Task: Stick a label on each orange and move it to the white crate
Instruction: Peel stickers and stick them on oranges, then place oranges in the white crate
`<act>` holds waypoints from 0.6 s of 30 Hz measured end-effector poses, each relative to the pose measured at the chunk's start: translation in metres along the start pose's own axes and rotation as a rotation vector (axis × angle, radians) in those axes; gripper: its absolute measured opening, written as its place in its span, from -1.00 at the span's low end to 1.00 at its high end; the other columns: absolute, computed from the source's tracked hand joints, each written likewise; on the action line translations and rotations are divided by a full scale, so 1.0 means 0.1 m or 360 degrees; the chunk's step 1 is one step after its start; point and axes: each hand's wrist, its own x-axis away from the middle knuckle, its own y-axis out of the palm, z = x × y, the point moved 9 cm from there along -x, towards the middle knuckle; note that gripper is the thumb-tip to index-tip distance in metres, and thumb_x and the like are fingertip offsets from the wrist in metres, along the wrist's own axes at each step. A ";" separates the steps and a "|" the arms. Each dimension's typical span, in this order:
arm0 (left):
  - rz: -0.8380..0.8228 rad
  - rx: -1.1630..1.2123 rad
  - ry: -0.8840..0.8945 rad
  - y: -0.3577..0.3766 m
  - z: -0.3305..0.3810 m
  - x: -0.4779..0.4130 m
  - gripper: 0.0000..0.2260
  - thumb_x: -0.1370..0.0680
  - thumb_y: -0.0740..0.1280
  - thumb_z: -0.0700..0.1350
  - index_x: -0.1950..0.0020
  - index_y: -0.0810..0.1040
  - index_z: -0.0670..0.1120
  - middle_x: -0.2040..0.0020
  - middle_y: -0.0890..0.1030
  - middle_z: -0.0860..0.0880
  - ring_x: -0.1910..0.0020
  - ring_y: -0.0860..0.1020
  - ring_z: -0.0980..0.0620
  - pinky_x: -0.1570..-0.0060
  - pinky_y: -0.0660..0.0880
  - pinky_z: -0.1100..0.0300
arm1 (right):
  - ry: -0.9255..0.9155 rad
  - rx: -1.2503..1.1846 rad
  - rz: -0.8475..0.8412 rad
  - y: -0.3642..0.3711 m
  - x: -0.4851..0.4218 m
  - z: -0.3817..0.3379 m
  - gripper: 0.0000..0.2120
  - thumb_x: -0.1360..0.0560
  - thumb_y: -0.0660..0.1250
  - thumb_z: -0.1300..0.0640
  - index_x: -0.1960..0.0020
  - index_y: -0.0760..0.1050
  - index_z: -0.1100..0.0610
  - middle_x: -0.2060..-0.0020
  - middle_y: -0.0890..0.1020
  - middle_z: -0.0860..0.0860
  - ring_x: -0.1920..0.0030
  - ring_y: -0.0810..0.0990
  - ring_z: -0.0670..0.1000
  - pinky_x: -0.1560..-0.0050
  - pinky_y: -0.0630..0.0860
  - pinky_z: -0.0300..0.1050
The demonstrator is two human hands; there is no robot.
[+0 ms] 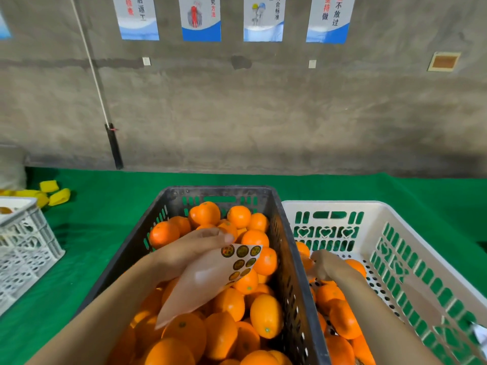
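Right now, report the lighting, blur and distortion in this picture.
Head view: soft, even light; wide-angle bends the black crate rims and tilts the wall posters; the label sheet in the left hand shines faintly, print unreadable; right hand slightly blurred.

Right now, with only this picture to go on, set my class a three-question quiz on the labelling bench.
1. True or false: the left hand pinches the label sheet.
2. Which holds more oranges? A. the black crate B. the white crate
3. Fill in: the right hand reaches into the ___ crate.

Key: 1 true; 2 A; 3 white.
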 end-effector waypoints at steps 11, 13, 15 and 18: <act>-0.0068 -0.0152 0.0004 -0.08 -0.14 -0.07 -0.71 -0.53 0.42 0.14 -0.18 0.63 0.04 -0.14 0.67 -0.10 -0.12 0.64 -0.15 -0.14 0.58 -0.09 | -0.1033 -0.0957 0.1645 -1.14 1.41 -0.74 -0.88 -0.54 0.34 0.16 -0.02 0.65 0.06 0.23 0.68 -0.08 0.22 0.59 -0.11 0.21 0.51 -0.21; 0.0197 -0.0132 0.0145 -0.16 -0.05 -0.09 -0.72 -0.53 0.41 0.16 -0.16 0.62 0.06 -0.08 0.69 -0.08 -0.02 0.68 -0.13 -0.02 0.63 -0.09 | -0.1346 -0.0865 0.1657 -1.07 1.67 -1.03 -0.89 -0.52 0.38 0.15 -0.01 0.66 0.04 0.16 0.65 -0.14 0.16 0.56 -0.19 0.15 0.45 -0.39; 0.0457 -0.0231 0.0302 -0.21 0.04 -0.08 -0.80 -0.53 0.38 0.14 -0.08 0.64 0.09 0.01 0.71 -0.02 0.07 0.70 -0.06 0.09 0.66 -0.02 | -0.1505 -0.0768 0.1440 -0.92 1.72 -1.25 -0.86 -0.53 0.38 0.06 -0.07 0.64 0.02 0.09 0.61 -0.15 0.07 0.54 -0.17 0.08 0.48 -0.31; 0.0530 -0.0312 0.0480 -0.12 0.14 -0.06 -0.86 -0.57 0.34 0.14 -0.04 0.65 0.18 0.02 0.70 0.03 0.07 0.69 0.02 0.16 0.63 0.16 | -0.1540 -0.0644 0.1212 -0.75 1.64 -1.38 -0.76 -0.57 0.35 -0.03 -0.20 0.61 -0.01 -0.06 0.58 -0.10 -0.11 0.51 -0.10 -0.07 0.49 -0.16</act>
